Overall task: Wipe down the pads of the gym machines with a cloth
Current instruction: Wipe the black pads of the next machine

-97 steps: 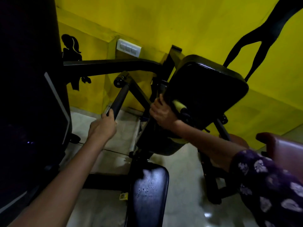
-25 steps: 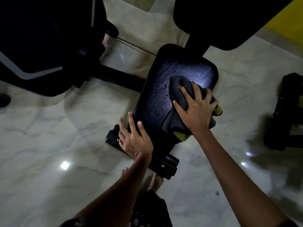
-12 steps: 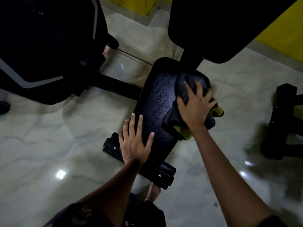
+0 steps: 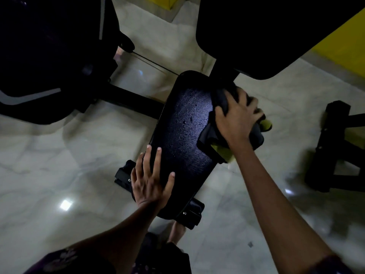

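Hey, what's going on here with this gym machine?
A person is wiping the black seat pad of a gym machine. The right hand presses a dark cloth with yellow-green patches against the pad's far right corner, close to the post under the back pad. The left hand lies flat, fingers spread, on the pad's near left edge. A few droplets show mid-pad, so wiping does not look finished.
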